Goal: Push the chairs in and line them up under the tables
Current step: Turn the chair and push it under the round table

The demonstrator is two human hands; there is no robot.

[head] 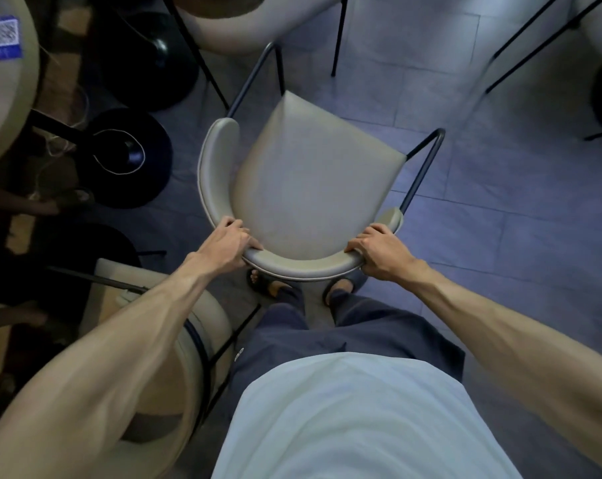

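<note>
We hold the chair (306, 188) by its curved backrest, left hand (228, 245) and right hand (379, 252) both clenched on the rim, its seat just ahead of our grip. Pushed crooked, its front legs could catch the black pedestal base (126, 157) ahead-left, beneath the worktop (2, 98), or the neighbouring chair (161, 340) beside our left grip.

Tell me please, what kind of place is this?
Probably a café or small restaurant. Several matching grey padded chairs with thin black metal legs stand on a tiled floor, a round beige table carries a blue QR-code sticker, and black round pedestal table bases stand nearby.
</note>
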